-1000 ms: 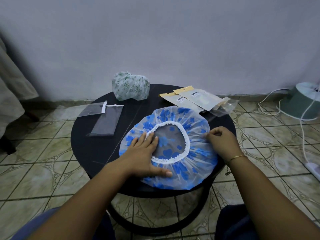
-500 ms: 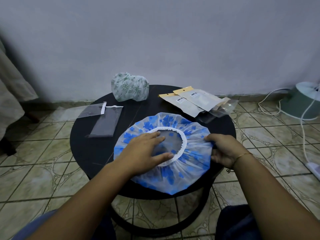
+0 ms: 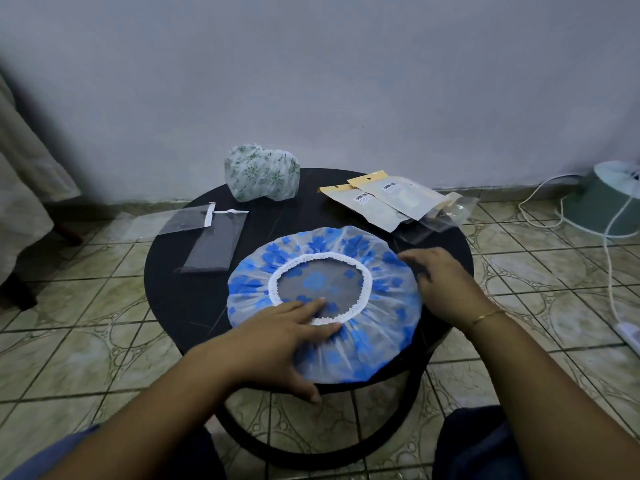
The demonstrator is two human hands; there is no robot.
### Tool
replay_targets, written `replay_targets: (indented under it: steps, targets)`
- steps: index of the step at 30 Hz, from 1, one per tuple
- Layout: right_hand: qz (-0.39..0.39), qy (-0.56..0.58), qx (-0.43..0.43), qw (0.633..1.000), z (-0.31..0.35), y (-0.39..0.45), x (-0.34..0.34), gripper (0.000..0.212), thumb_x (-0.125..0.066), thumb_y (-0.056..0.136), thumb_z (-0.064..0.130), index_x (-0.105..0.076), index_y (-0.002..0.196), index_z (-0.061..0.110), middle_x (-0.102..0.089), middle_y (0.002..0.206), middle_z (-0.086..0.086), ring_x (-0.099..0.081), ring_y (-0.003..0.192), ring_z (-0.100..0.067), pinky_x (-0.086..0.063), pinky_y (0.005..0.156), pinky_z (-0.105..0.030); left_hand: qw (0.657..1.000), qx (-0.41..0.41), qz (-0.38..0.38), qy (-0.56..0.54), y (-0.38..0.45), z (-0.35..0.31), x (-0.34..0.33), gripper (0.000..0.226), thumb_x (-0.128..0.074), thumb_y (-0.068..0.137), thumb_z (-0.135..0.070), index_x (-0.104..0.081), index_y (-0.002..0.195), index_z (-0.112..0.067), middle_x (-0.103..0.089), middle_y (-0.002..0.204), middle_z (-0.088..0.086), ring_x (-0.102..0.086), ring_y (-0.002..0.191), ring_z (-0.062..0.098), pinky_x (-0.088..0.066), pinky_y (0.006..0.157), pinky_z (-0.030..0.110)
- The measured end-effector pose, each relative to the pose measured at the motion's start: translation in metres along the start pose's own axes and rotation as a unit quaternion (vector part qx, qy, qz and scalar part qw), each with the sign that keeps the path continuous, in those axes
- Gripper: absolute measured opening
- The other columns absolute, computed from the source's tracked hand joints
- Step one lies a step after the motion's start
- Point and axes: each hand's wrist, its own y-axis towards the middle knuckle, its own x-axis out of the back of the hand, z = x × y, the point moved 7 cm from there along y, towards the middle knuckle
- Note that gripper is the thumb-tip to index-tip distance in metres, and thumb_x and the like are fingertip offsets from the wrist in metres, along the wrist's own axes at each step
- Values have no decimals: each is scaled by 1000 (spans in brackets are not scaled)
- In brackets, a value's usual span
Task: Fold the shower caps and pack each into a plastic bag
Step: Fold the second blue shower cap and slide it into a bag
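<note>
On the round table (image 3: 166,289) lie 2 shower caps, 2 clear bags and 2 labelled packets, while the flat left hand (image 3: 277,341) and loosely open right hand (image 3: 446,289) press the blue cap (image 3: 388,282).

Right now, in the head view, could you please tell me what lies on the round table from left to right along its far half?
Clear plastic bags → green-patterned shower cap → tan-headed barcoded packets → crumpled clear bag at the right edge.
</note>
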Motion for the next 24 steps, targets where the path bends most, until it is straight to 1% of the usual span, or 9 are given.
replay_targets:
  steps: [2,4,8,10,13,16,18,20,24]
  targets:
    - [70,-67,42,994,9,-2,-11,57,-40,86,0,-52,131,34,-32,150,5,-33,135,-22,-32,108,-39,1000,-6,6,-16,-5,10,1,93,-72,71,-58,-12,142,-56,18,156,-15,9,144,7,-2,116,25]
    - [149,-141,36,978,9,-5,-24,60,-38,90,3,-45,136,40,-21,154,16,-21,141,-15,-25,110,-40,1000,5,1,-31,-8,21,3,93,-75,68,-55,-17,140,-59,19,155,-19,15,143,4,-7,119,31]
    - [159,-114,22,980,9,-10,-25,60,-40,89,6,-41,139,40,-34,150,10,-32,137,-15,-26,111,-33,999,16,-21,-47,-16,42,8,81,-76,66,-55,-32,134,-58,18,149,-27,20,139,0,-5,118,32]
    - [134,-60,32,989,11,-12,-20,64,-44,86,6,-37,141,37,-39,146,6,-40,131,-16,-31,109,-32,998,17,-48,-48,-22,56,13,65,-74,72,-53,-44,129,-55,7,147,-28,9,139,-2,-4,115,24]
    - [113,7,64,991,15,-17,-17,74,-48,83,2,-28,146,32,-34,140,5,-48,110,-11,-40,94,-23,990,22,-129,-47,-30,75,18,44,-65,76,-53,-61,119,-41,-29,145,-21,-22,138,0,-6,105,3]
    - [95,44,58,993,11,-16,-15,75,-45,82,-5,-26,147,26,-34,139,2,-50,92,-8,-38,84,-19,975,52,-184,-110,-40,89,15,41,-46,65,-61,-64,102,-56,-47,128,-27,-41,125,-9,-17,102,-1]
    - [74,15,57,996,6,-14,-13,72,-43,82,-6,-28,147,22,-35,145,1,-48,112,-14,-35,95,-21,965,64,-196,-159,-45,97,11,25,-47,64,-58,-54,81,-74,-47,118,-39,-38,114,-26,-23,97,-4]
    - [60,-87,61,993,2,-12,-14,69,-43,84,0,-28,147,24,-30,151,4,-34,131,-19,-31,105,-30,954,73,-218,-190,-50,103,9,21,-51,63,-55,-56,72,-73,-49,102,-52,-41,108,-30,-27,94,-3]
    - [61,-180,71,979,1,-11,-19,59,-47,94,21,-24,148,29,-21,154,14,-19,140,-11,-26,104,-29,930,111,-255,-240,-55,109,9,12,-62,67,-40,-71,75,-43,-62,110,-29,-46,107,-24,-29,91,-3]
